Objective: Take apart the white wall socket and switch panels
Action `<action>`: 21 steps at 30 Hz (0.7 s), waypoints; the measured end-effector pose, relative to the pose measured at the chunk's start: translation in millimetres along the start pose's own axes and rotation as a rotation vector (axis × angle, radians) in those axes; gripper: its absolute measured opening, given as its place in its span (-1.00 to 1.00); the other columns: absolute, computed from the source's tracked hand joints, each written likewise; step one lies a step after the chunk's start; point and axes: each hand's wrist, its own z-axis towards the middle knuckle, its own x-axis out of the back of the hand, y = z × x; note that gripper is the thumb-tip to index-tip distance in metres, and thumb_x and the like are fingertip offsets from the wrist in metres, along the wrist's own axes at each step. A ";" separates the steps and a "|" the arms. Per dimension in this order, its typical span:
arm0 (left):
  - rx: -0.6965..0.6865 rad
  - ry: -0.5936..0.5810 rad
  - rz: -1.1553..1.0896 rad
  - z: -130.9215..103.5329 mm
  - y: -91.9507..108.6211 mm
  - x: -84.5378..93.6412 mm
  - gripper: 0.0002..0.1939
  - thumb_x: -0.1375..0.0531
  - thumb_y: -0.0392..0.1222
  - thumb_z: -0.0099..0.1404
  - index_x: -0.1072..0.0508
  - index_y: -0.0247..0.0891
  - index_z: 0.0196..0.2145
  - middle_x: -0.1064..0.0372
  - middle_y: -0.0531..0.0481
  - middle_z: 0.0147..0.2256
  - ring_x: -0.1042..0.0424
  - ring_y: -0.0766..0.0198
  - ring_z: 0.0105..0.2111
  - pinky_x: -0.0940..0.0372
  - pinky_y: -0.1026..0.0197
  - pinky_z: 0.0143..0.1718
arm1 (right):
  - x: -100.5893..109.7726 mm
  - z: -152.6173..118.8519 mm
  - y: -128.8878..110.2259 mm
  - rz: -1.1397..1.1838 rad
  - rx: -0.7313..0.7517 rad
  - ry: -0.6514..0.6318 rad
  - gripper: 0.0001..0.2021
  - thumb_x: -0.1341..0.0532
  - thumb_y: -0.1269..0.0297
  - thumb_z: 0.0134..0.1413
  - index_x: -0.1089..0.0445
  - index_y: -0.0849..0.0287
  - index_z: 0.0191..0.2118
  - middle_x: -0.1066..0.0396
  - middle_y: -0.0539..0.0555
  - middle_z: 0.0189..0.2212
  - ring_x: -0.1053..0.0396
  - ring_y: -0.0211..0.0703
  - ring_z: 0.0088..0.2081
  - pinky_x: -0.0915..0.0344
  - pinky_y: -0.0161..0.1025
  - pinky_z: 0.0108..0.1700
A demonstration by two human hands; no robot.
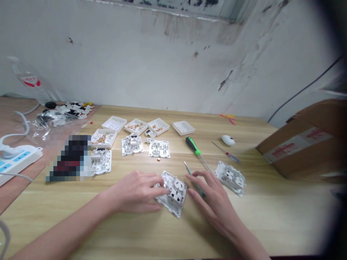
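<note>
A white wall socket panel (179, 195) lies on the table in front of me, its back with plug slots facing up. My left hand (138, 191) is at its left edge, the fingers curled onto the corner and the thumb lower down. On the other side my right hand (210, 195) has its fingers apart, with fingertips close to the panel's right edge. Beneath that hand lies a slim screwdriver (187, 167), its handle partly hidden by the fingers. A green-and-black screwdriver (193, 145) rests just beyond. Another socket panel (230, 177) lies right of my right hand.
Several opened panels (159, 149) and white trays (114, 123), some holding copper parts, fill the back left. A pixelated dark object (70, 159) and a power strip (20, 159) lie left. At right are a red-and-clear screwdriver (232, 157), a white rounded object (228, 140) and a cardboard box (303, 144).
</note>
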 end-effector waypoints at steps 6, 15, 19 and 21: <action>0.308 0.029 -0.154 4.5 -5.3 -3.4 -0.54 -0.14 -0.03 0.31 -0.23 -0.19 0.13 -0.33 -0.09 -0.07 -0.39 0.16 -0.15 -0.31 0.16 -0.20 | -6.1 10.8 -29.4 0.081 -0.004 -0.091 -0.45 -0.27 0.01 -0.01 -0.23 0.12 0.08 -0.28 0.15 -0.02 -0.21 0.04 0.01 -0.20 -0.01 0.03; 0.287 -0.101 -0.226 6.0 -10.2 -0.2 -0.55 -0.14 0.08 0.29 -0.31 -0.19 0.04 -0.34 -0.06 -0.19 -0.38 0.15 -0.22 -0.22 0.18 -0.27 | -8.9 18.9 -35.9 0.184 0.047 -0.115 -0.55 -0.26 0.22 0.03 -0.25 0.15 0.06 -0.31 0.13 -0.06 -0.23 -0.03 -0.05 -0.16 -0.03 0.03; 0.244 -0.087 -0.212 5.0 -10.0 -1.2 -0.58 -0.13 0.09 0.30 -0.32 -0.25 -0.02 -0.36 -0.07 -0.21 -0.39 0.15 -0.21 -0.23 0.18 -0.24 | -6.0 20.2 -35.6 0.216 0.066 -0.156 -0.57 -0.25 0.25 0.06 -0.26 0.16 0.07 -0.32 0.13 -0.12 -0.23 -0.03 -0.08 -0.20 -0.03 0.00; 0.230 -0.083 -0.200 4.4 -10.3 -2.0 -0.59 -0.12 0.08 0.31 -0.32 -0.27 -0.03 -0.36 -0.07 -0.22 -0.39 0.15 -0.23 -0.23 0.18 -0.25 | -4.9 22.9 -35.2 0.239 0.076 -0.171 -0.58 -0.25 0.26 0.07 -0.27 0.17 0.07 -0.32 0.14 -0.15 -0.24 -0.03 -0.10 -0.23 -0.05 -0.04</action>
